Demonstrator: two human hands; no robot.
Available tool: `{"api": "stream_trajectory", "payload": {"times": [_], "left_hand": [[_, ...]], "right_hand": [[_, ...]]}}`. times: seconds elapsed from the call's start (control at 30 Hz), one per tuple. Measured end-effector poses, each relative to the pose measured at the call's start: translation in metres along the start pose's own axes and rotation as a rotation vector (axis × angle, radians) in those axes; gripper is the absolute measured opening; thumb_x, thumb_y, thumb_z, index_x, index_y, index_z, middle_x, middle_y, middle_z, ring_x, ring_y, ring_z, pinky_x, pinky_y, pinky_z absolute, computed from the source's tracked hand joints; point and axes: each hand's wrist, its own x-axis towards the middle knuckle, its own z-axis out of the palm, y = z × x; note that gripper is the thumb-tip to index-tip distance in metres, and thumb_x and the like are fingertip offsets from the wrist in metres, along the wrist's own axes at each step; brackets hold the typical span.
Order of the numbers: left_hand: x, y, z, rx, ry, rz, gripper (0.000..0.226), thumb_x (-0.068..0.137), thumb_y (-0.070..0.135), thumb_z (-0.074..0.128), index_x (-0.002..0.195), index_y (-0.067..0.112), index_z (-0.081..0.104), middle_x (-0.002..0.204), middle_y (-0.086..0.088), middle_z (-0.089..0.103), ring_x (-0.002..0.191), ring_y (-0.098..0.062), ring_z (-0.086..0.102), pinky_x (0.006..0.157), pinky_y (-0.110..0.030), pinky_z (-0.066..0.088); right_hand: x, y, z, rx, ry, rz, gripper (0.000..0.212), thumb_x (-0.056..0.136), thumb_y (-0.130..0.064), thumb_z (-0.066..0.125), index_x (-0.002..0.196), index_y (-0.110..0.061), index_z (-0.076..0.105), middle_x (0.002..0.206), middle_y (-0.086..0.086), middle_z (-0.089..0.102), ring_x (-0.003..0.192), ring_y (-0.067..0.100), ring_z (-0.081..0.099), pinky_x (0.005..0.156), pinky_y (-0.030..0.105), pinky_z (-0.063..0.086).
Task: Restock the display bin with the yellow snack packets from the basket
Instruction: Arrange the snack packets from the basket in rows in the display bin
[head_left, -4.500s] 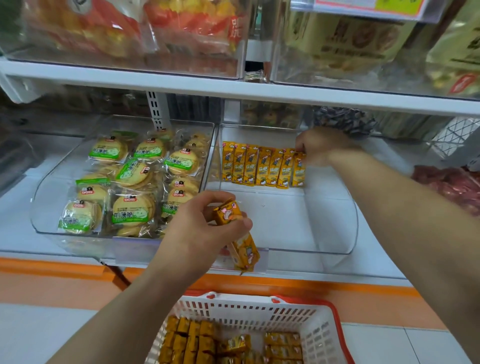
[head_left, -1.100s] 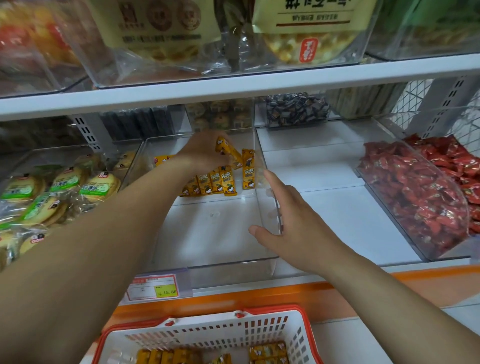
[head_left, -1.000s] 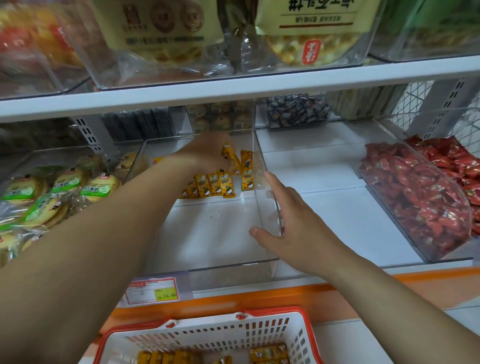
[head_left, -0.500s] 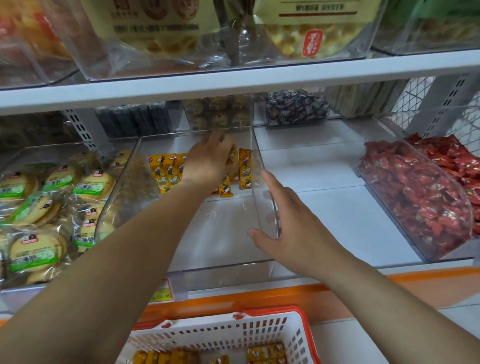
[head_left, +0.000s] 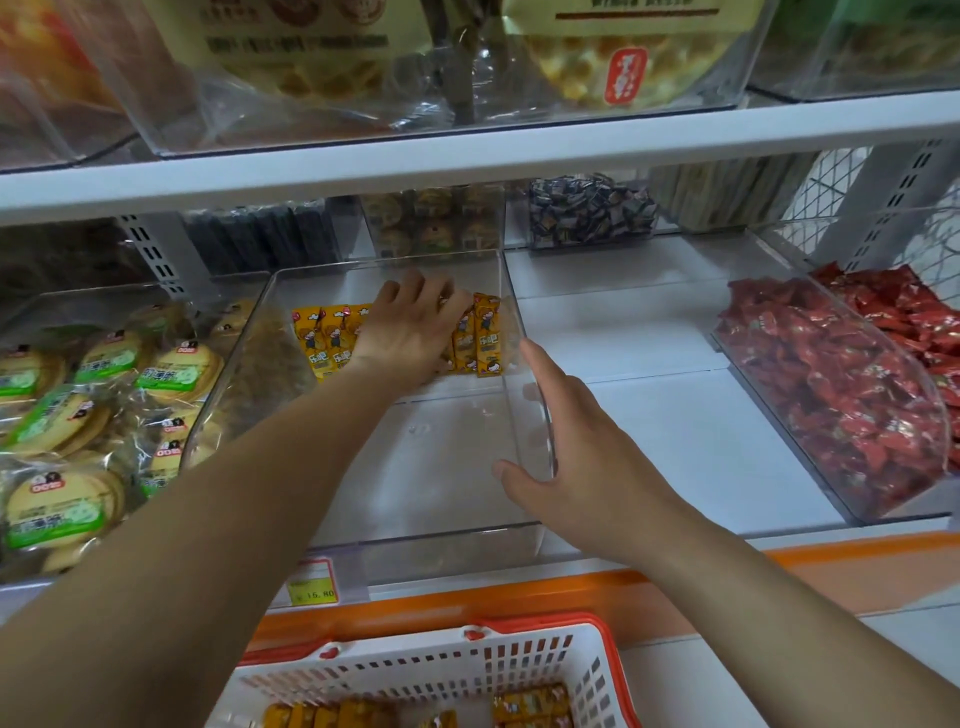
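Note:
A clear display bin (head_left: 426, 538) sits on the lower shelf. A row of yellow snack packets (head_left: 324, 340) stands upright against its back. My left hand (head_left: 410, 332) reaches deep into the bin and lies flat on that row, fingers spread, covering its middle. My right hand (head_left: 582, 447) rests against the bin's right wall with straight fingers, thumb at the wall's front corner. The white basket with a red rim (head_left: 519, 657) sits below the shelf edge, with more yellow packets (head_left: 530, 706) in its bottom.
A bin of round biscuits in green-labelled wrappers (head_left: 104, 405) adjoins on the left. A bin of red packets (head_left: 841, 384) stands at the right, with bare white shelf between. The upper shelf (head_left: 467, 156) overhangs closely. A yellow price tag (head_left: 311, 582) hangs at the front.
My left hand carried packets into the bin, set them at the right end of the row and flattened over it. My right hand stayed on the bin's right wall.

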Motion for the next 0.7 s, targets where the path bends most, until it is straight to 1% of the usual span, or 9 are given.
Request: {"api": "stream_trajectory", "payload": {"times": [0.07,0.17,0.23,0.27,0.37,0.47,0.6,0.63,0.7], "left_hand": [[0.001,0.006,0.000,-0.020,0.039,-0.023,0.073,0.073,0.041,0.083,0.133,0.015,0.050,0.127,-0.014,0.052,0.109,-0.036,0.051,0.090,-0.045,0.045],[0.004,0.012,-0.003,-0.166,0.136,-0.059,0.076,0.073,0.059,0.079,0.128,0.013,0.054,0.128,-0.013,0.054,0.110,-0.035,0.053,0.091,-0.046,0.046],[0.008,0.017,-0.005,-0.210,0.187,-0.017,0.073,0.077,0.059,0.077,0.128,0.012,0.055,0.128,-0.013,0.055,0.111,-0.034,0.055,0.092,-0.047,0.048],[0.010,0.019,-0.004,-0.196,0.183,0.020,0.069,0.079,0.057,0.076,0.128,0.013,0.056,0.127,-0.012,0.055,0.112,-0.033,0.055,0.092,-0.046,0.048],[0.016,0.023,-0.001,-0.169,0.122,0.021,0.065,0.080,0.053,0.079,0.129,0.017,0.055,0.127,-0.009,0.056,0.114,-0.031,0.055,0.093,-0.042,0.048],[0.020,0.028,0.000,-0.147,0.091,-0.001,0.064,0.078,0.050,0.081,0.127,0.015,0.056,0.125,-0.010,0.058,0.112,-0.032,0.057,0.091,-0.042,0.049],[0.021,0.027,-0.021,-0.222,0.005,-0.049,0.060,0.083,0.049,0.077,0.130,0.018,0.055,0.130,-0.007,0.056,0.112,-0.029,0.057,0.086,-0.039,0.049],[0.018,0.025,-0.033,-0.260,-0.036,-0.058,0.059,0.086,0.050,0.073,0.132,0.019,0.056,0.133,-0.007,0.055,0.113,-0.029,0.057,0.087,-0.039,0.050],[0.004,0.018,-0.064,-0.337,-0.112,-0.066,0.056,0.091,0.050,0.067,0.137,0.020,0.056,0.139,-0.007,0.055,0.120,-0.030,0.056,0.095,-0.041,0.051]], "right_hand": [[-0.001,0.000,-0.001,-0.002,-0.001,0.005,0.098,0.087,-0.052,0.065,0.146,-0.057,-0.013,0.150,-0.009,0.034,0.115,0.014,0.055,0.084,0.028,0.052],[-0.001,0.000,-0.001,-0.002,-0.004,0.004,0.098,0.087,-0.051,0.066,0.145,-0.057,-0.013,0.149,-0.008,0.034,0.119,0.016,0.054,0.087,0.031,0.053],[-0.001,0.000,-0.001,-0.001,0.000,0.005,0.098,0.087,-0.051,0.066,0.145,-0.058,-0.012,0.147,-0.008,0.036,0.117,0.018,0.056,0.088,0.033,0.054],[-0.001,0.000,-0.001,-0.002,0.000,0.008,0.098,0.087,-0.051,0.066,0.146,-0.057,-0.012,0.146,-0.008,0.037,0.114,0.019,0.057,0.087,0.034,0.055],[-0.001,0.001,0.000,-0.002,-0.005,0.022,0.098,0.086,-0.052,0.066,0.145,-0.059,-0.012,0.145,-0.009,0.037,0.110,0.018,0.059,0.085,0.033,0.054],[0.000,0.004,0.001,0.008,-0.007,0.026,0.100,0.085,-0.053,0.067,0.145,-0.059,-0.012,0.147,-0.009,0.036,0.116,0.015,0.056,0.086,0.028,0.051],[-0.002,0.001,-0.003,-0.038,-0.012,0.053,0.104,0.082,-0.055,0.069,0.145,-0.059,-0.014,0.142,-0.007,0.041,0.112,0.017,0.057,0.085,0.036,0.054],[-0.002,-0.002,-0.004,-0.087,-0.007,0.055,0.105,0.081,-0.055,0.068,0.145,-0.058,-0.015,0.141,-0.006,0.041,0.113,0.018,0.057,0.084,0.037,0.053],[-0.005,-0.008,-0.009,-0.200,0.002,0.063,0.103,0.081,-0.058,0.067,0.148,-0.052,-0.012,0.142,-0.007,0.034,0.116,0.020,0.055,0.084,0.039,0.053]]}}
